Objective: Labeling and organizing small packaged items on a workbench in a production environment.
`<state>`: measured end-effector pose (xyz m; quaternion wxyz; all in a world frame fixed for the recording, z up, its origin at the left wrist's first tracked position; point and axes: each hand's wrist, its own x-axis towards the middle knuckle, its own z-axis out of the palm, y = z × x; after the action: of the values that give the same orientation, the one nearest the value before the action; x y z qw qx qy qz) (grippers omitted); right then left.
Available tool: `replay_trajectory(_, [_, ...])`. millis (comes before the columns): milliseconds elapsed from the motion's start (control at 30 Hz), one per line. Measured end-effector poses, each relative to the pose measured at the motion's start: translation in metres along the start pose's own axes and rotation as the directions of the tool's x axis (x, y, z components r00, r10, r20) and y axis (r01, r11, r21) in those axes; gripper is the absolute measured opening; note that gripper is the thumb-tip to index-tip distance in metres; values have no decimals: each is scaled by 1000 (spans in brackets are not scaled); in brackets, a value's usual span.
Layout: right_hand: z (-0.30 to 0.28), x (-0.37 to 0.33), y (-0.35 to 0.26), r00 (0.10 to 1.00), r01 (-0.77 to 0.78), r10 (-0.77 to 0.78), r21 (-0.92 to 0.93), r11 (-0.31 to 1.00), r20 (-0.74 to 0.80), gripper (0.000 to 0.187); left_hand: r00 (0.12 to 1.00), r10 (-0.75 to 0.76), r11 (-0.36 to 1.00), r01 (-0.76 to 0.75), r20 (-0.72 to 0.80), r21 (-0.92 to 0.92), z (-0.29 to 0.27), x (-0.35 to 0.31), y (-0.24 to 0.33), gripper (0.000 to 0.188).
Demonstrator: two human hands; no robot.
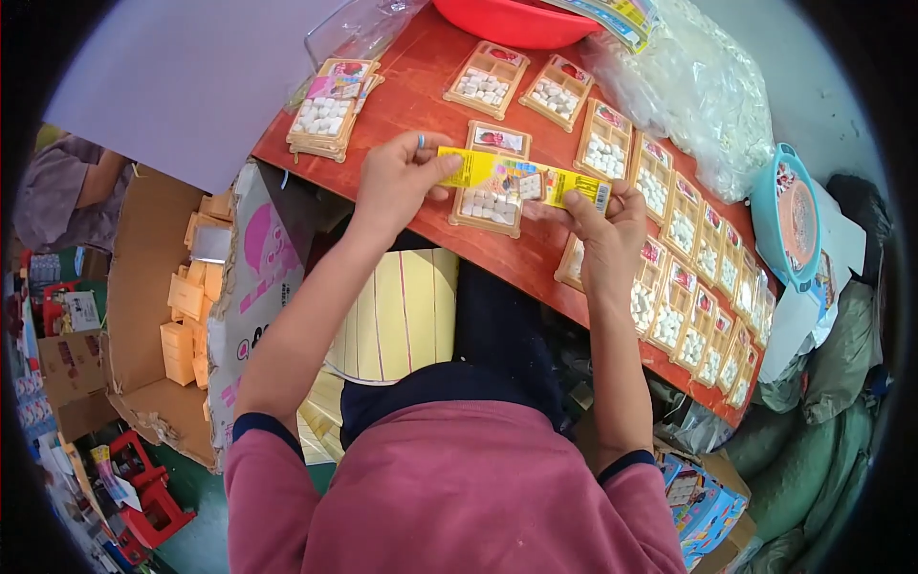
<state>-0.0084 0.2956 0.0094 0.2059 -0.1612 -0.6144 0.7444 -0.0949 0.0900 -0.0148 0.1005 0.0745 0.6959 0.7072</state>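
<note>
A yellow printed paper strip is stretched level between my two hands. Its left end is pinched by my left hand, which wears a blue band on one finger. My right hand grips the other end, near the barcode. Partly covered by the strip, a tan compartment tray with white candy-like pieces lies on the red table. A stack of similar trays stands at the left, with printed strips on them.
Rows of filled trays line the table's right side. A red basin and a clear bag of white pieces sit at the back. Beyond the right edge is a blue basket. At left, a cardboard box holds orange trays.
</note>
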Motion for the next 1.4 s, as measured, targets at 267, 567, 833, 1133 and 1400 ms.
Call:
replay_trajectory(267, [9, 21, 10, 1000, 9, 3, -498, 867, 24, 37, 996, -86, 965, 76, 30, 251, -3, 40, -13, 30])
replay_trajectory(567, [8, 42, 19, 993, 115, -61, -745, 657, 100, 38, 998, -64, 926, 52, 19, 373, 3, 42, -9, 28])
replay_trajectory(833, [30, 35, 20, 982, 186, -92, -945, 268, 167, 40, 981, 193, 802, -172, 25, 572, -4, 33, -16, 24])
replay_trajectory(1133, [57, -3, 29, 925, 282, 88, -825, 490, 369, 39, 965, -162, 958, 203, -207, 201, -64, -63, -31, 16])
replay_trajectory(1400, [62, -4, 38, 897, 371, 26, -784, 497, 441, 37, 950, -175, 985, 167, -259, -54, -42, -77, -47, 23])
